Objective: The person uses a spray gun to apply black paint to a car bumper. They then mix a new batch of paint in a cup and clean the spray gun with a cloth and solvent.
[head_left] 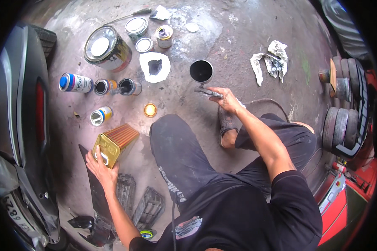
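My left hand (102, 167) is at the top of a tilted rectangular gold tin (127, 136) with brown striped sides, its fingers around a round white opening or cap. Ahead of me, my right hand (226, 100) is closed around the handle of a spray gun (208, 91). The gun's round cup (201, 71) is uncovered and dark inside. Left of it, a white sheet (154, 67) with a dark patch lies on the floor. Two open cans with dark contents, one can (100, 87) and a second can (130, 86), stand side by side.
A large paint can (107, 49) and several smaller tins stand at the far left. A blue-capped can (75, 83) and a small yellow lid (150, 110) are nearer. Crumpled paper (271, 62) lies right. A car (23, 113) borders the left; tyres (339, 127) stand right.
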Available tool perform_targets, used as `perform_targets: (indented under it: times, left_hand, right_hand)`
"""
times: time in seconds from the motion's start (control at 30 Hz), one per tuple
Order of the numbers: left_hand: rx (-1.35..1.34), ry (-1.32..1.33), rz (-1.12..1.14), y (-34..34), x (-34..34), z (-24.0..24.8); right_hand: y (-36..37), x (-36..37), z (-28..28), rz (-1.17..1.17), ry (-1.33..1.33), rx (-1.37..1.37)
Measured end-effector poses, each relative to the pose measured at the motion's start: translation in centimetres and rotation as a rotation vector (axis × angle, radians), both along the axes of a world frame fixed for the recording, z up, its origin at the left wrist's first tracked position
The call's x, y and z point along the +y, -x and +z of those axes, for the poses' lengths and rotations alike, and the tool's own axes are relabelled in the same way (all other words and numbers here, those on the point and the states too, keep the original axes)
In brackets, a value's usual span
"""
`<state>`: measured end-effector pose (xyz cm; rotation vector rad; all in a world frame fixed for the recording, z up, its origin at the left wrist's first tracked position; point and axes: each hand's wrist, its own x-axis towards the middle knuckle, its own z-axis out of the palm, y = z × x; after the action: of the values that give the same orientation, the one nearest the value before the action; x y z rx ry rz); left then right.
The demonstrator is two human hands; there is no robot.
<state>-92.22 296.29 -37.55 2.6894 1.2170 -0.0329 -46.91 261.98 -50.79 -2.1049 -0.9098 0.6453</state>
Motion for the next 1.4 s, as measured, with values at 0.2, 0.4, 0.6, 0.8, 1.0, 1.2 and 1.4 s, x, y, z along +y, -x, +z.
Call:
perform_targets:
  times: [0.2, 0.4, 0.6, 0.8, 1.0, 1.2, 1.4]
  left_hand:
    - [-0.002, -0.015, 0.013, 0.4, -0.1, -0.3]
    - [-0.012, 0.009, 0.024, 0.2, 0.0, -0.1]
    - [-0.023, 0.011, 0.045, 0.6, 0.2, -0.2]
    - [-0.063, 0.005, 0.056, 1.2, -0.2, -0.3]
    - [-0.085, 0.029, 0.06, 1.1, -0.4, 0.2]
    - [-0.087, 0.032, 0.084, 1.6, -0.5, 0.0]
    - [-0.115, 0.029, 0.087, 1.7, -1.0, -0.3]
  right_hand:
    - [-1.3, 2.3, 2.4, -0.09, 0.323, 0.401]
    - [-2.2, 3.0, 2.9, 0.088, 0.161, 0.01]
    - [-2.4, 6.1, 9.6, 0.213, 0.297, -0.123]
    - [-1.6, 11.0, 13.9, 0.404, 0.329, -0.423]
    - [-0.7, 15.9, 15.4, 0.539, 0.363, -0.611]
    - [1.9, 21.6, 16.0, 0.623, 0.459, -0.794]
    - [3.5, 25.7, 14.7, 0.691, 0.451, -0.978]
